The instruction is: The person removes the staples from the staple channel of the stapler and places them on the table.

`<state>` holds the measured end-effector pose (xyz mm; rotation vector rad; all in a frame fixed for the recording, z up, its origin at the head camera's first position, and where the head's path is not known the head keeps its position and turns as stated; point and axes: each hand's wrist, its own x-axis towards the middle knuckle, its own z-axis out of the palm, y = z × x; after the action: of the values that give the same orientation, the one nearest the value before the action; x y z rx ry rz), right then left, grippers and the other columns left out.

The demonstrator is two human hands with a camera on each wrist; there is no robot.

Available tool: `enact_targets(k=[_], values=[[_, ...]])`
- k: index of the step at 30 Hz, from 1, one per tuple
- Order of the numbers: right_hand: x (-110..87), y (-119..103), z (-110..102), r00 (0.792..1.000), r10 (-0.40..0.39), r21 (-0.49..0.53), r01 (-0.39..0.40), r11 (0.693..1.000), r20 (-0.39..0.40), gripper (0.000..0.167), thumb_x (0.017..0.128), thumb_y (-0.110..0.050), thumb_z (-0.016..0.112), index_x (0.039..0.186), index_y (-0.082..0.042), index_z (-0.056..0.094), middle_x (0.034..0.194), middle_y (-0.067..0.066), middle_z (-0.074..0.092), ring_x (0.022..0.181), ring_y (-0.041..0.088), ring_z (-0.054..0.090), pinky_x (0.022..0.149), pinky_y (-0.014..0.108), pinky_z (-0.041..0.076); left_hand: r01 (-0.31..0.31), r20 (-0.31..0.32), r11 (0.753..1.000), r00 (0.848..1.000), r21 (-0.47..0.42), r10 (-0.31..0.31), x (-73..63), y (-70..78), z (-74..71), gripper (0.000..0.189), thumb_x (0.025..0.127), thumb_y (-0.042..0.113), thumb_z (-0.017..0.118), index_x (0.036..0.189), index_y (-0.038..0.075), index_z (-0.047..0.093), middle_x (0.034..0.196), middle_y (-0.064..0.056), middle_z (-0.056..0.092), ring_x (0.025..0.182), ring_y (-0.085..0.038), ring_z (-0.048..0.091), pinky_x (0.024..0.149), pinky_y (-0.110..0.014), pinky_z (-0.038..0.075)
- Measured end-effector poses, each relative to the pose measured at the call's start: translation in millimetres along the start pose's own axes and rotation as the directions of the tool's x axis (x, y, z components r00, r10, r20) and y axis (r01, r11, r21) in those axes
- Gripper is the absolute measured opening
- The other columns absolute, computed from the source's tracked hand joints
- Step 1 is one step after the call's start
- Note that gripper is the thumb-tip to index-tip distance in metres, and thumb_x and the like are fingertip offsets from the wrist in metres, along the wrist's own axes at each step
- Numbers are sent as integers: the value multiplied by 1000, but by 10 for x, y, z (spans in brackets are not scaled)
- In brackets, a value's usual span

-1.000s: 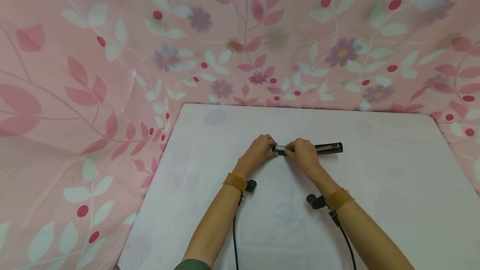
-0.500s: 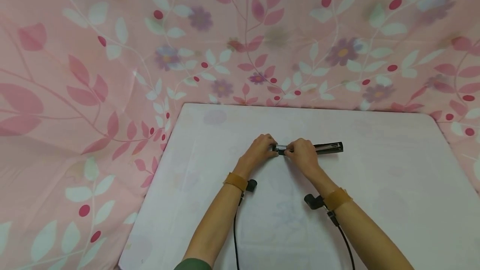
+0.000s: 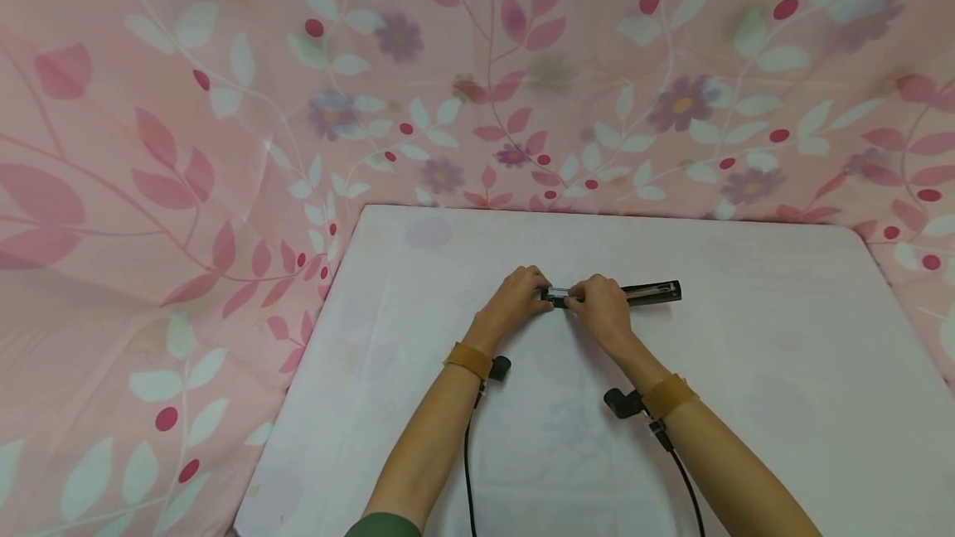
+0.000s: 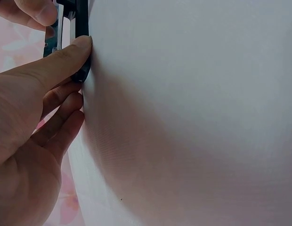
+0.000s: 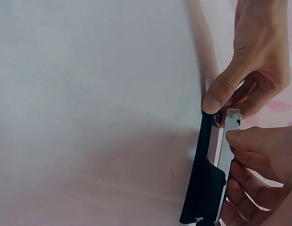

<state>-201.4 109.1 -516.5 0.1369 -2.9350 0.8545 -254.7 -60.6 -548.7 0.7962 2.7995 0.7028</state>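
Note:
A black stapler (image 3: pixel 656 293) lies opened out lengthwise near the middle of the table in the head view, its long upper arm swung out to the right. My left hand (image 3: pixel 513 301) grips its left end. In the left wrist view the thumb (image 4: pixel 80 44) presses on the black base (image 4: pixel 82 21), with the fingers bent underneath. Just to the right, my right hand (image 3: pixel 606 315) pinches the silver staple rail (image 5: pixel 226 153); its thumb (image 5: pixel 238 136) lies on the metal in the right wrist view. Its palm and fingers hide the stapler's middle in the head view.
The white table (image 3: pixel 418 272) has a floral pink cloth (image 3: pixel 246 106) behind it and along its left side. Each wrist wears a tan band (image 3: pixel 468 361) with a small black camera (image 3: pixel 622 403), and cables (image 3: pixel 468 471) trail toward the front edge.
My right wrist has shifted slightly left, and the stapler's right end has risen a touch. The left hand keeps its hold in the same place.

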Motion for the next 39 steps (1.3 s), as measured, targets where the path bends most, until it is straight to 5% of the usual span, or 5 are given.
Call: enact_targets(k=[16,24,33,39], values=[[46,-38,39,997,-33,-94,26,995,-71,16,85,-20,76,92,-6,79,92,10,76,77,24,70,63,38,54,-15,3,1000,1000,2,15,5,-11,-37,33,84,20,78,116,10,73,114,-3,67,106,-17,58,93,-27,50],[83,8,8,989,-126,-84,120,989,-73,17,82,-20,80,88,-5,76,82,8,76,71,23,70,63,37,55,-20,2,1000,1000,-6,20,4,-11,-47,34,84,20,78,116,9,73,115,-4,66,106,-18,59,93,-28,50],[165,30,-33,981,-186,-35,188,982,61,28,82,-15,79,107,-4,74,92,10,74,85,25,70,76,42,56,-24,4,1000,1000,10,24,-6,-7,-41,34,84,21,78,116,9,73,115,-4,67,105,-18,59,93,-28,50],[220,30,-29,964,-232,-93,245,965,127,22,83,-17,79,102,-6,78,95,10,68,86,25,66,77,41,55,-30,4,999,1000,12,30,4,-3,-24,34,85,23,77,115,10,73,113,-3,67,104,-17,59,90,-26,50]])
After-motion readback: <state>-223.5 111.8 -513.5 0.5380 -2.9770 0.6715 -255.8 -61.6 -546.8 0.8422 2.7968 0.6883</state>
